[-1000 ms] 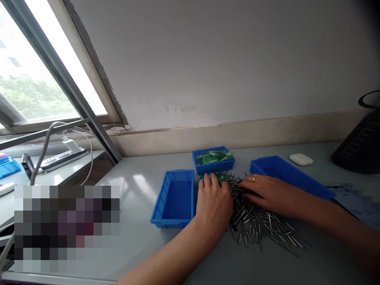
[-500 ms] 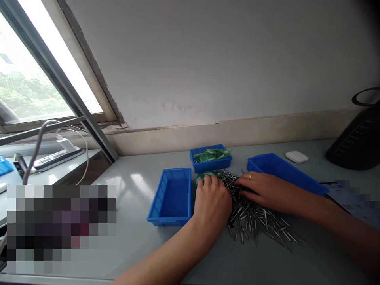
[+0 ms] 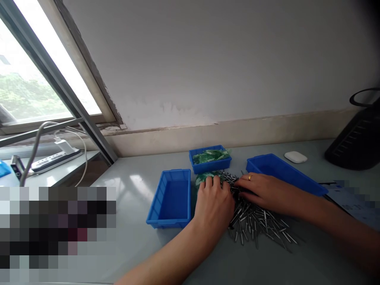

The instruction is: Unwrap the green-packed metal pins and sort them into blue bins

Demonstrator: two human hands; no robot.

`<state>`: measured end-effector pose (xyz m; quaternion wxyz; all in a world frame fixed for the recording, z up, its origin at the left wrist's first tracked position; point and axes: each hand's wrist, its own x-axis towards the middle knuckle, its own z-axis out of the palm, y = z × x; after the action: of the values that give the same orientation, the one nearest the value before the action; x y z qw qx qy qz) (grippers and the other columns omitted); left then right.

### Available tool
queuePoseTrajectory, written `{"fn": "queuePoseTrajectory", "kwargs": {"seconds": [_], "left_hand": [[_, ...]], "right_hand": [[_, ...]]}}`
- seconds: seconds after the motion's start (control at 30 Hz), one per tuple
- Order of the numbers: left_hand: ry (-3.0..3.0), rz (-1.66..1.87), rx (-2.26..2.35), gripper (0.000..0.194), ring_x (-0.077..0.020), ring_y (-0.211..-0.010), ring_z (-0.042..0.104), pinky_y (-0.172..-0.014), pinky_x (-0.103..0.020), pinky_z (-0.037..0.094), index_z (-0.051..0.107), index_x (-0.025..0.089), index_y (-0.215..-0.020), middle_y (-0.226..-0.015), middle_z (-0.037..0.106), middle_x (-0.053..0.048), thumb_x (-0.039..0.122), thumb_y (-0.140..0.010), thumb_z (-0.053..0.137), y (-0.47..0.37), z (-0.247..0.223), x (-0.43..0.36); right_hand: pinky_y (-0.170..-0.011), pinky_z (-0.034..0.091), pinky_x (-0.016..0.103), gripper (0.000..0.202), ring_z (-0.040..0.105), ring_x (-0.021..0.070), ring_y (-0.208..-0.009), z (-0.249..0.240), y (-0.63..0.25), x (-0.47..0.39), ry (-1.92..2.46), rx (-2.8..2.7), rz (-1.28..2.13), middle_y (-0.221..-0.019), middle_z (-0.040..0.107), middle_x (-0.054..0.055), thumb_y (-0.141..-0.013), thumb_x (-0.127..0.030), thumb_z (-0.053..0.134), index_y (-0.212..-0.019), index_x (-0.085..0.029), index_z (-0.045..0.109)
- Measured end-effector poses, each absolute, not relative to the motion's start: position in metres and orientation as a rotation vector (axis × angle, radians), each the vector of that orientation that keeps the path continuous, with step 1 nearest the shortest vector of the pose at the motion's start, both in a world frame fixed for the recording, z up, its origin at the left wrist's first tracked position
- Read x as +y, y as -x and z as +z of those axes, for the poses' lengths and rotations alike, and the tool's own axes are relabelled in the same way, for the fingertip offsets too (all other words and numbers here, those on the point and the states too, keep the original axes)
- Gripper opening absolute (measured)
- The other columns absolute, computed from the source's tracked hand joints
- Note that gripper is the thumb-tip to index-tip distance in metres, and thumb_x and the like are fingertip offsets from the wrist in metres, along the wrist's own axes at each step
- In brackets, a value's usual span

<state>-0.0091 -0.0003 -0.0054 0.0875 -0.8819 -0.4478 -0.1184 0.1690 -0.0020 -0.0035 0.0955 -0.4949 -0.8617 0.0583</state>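
Note:
Thin metal pins with thicker sleeves, like blind rivets, lie in a loose pile on the grey tabletop. My left hand reaches into the pile's left side, its fingers curled down; the fingertips and anything under them are hidden. Against the upper right of the pile rests my right hand, a gold-coloured ring on one finger. Its fingers are extended, with a gap between them and the thumb, and its tips touch the pins. Green plastic wrapping shows just beyond my left knuckles.
An empty blue bin stands left of my left hand. Behind, a smaller blue bin holds green plastic packets. A long blue bin lies behind my right hand, near a white case and a black bottle.
My left hand has shifted slightly to the right, towards my right hand, with its fingers still curled. My right hand and the pile look nearly the same.

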Motion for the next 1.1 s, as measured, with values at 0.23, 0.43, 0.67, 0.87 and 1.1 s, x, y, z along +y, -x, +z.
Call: {"fn": "queuePoseTrajectory", "kwargs": {"seconds": [0.23, 0.43, 0.67, 0.87, 1.1], "left_hand": [[2.468, -0.356, -1.446, 0.03, -0.0328, -0.112, 0.047, -0.087, -0.046, 0.043, 0.057, 0.01, -0.105, -0.118, 0.054, -0.019, 0.031, -0.086, 0.045, 0.011, -0.009, 0.005], [2.46, -0.284, -1.476, 0.032, -0.0325, -0.105, 0.051, -0.082, -0.044, 0.045, 0.063, 0.007, -0.095, -0.107, 0.059, -0.02, 0.034, -0.085, 0.048, 0.01, -0.011, 0.007], [2.446, -0.361, -1.38, 0.032, -0.0311, -0.097, 0.054, -0.079, -0.044, 0.047, 0.063, 0.004, -0.098, -0.098, 0.061, -0.019, 0.029, -0.085, 0.048, 0.011, -0.008, 0.004], [2.467, -0.674, -1.198, 0.033, -0.0287, -0.101, 0.056, -0.081, -0.043, 0.049, 0.056, 0.005, -0.112, -0.116, 0.058, -0.016, 0.022, -0.086, 0.046, 0.01, -0.006, 0.005], [2.74, -1.559, -0.961, 0.029, -0.0164, -0.104, 0.057, -0.088, -0.031, 0.051, 0.057, 0.017, -0.112, -0.115, 0.061, -0.007, 0.012, -0.088, 0.041, 0.007, 0.0, 0.005]], "right_hand": [[-0.068, 0.046, 0.034, 0.025, 0.058, 0.0223, -0.082, -0.004, -0.17, -0.001, 1.462, -2.554, 0.18, -0.087, 0.062, 0.007, -0.088, -0.031, 0.043, -0.103, -0.021, 0.061], [-0.067, 0.046, 0.035, 0.025, 0.058, 0.0225, -0.082, -0.005, -0.171, -0.001, 1.472, -2.548, 0.183, -0.089, 0.062, 0.008, -0.088, -0.031, 0.043, -0.102, -0.021, 0.061], [-0.066, 0.046, 0.033, 0.025, 0.059, 0.0217, -0.081, -0.007, -0.172, -0.001, 1.413, -2.507, 0.178, -0.085, 0.063, 0.007, -0.087, -0.033, 0.044, -0.101, -0.022, 0.062], [-0.064, 0.048, 0.033, 0.026, 0.062, 0.0226, -0.081, -0.006, -0.171, 0.001, 1.496, -2.367, 0.163, -0.091, 0.065, 0.007, -0.088, -0.036, 0.043, -0.104, -0.024, 0.061], [-0.07, 0.053, 0.033, 0.052, 0.062, 0.0235, -0.092, 0.006, -0.165, 0.002, 1.426, -1.867, 0.529, -0.114, 0.06, 0.01, -0.083, -0.046, 0.05, -0.129, -0.026, 0.04]]}}
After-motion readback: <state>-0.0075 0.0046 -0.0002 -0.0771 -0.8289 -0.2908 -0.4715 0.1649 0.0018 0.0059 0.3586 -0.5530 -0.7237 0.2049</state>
